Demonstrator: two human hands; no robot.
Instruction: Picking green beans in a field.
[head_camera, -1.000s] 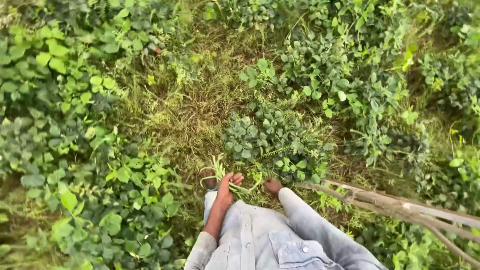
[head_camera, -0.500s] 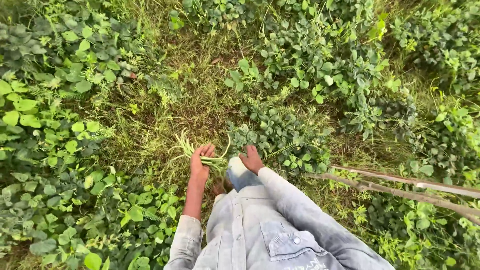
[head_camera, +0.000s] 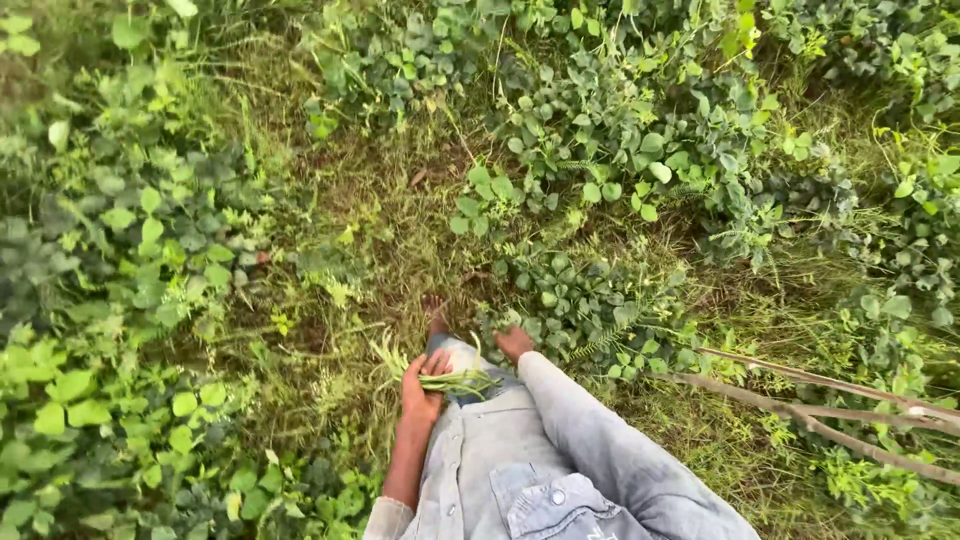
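I look down at a grassy strip between rows of leafy green plants. My left hand (head_camera: 421, 388) is shut on a small bunch of long green pods (head_camera: 447, 380), held in front of my grey shirt. My right hand (head_camera: 514, 342) sticks out of a grey sleeve just right of the bunch, close to the low leafy plant (head_camera: 585, 300); whether it holds anything cannot be made out. A bare foot (head_camera: 436, 316) shows on the grass just above the hands.
Dense broad-leaved plants (head_camera: 120, 300) fill the left side and more leafy plants (head_camera: 640, 130) the upper right. Dry bare sticks (head_camera: 820, 400) lie across the lower right. A grass path (head_camera: 390, 230) runs up the middle.
The view has shifted as I moved along the path. My left hand keeps its hold on the bunch of pods; my right hand stays by the plant at right.
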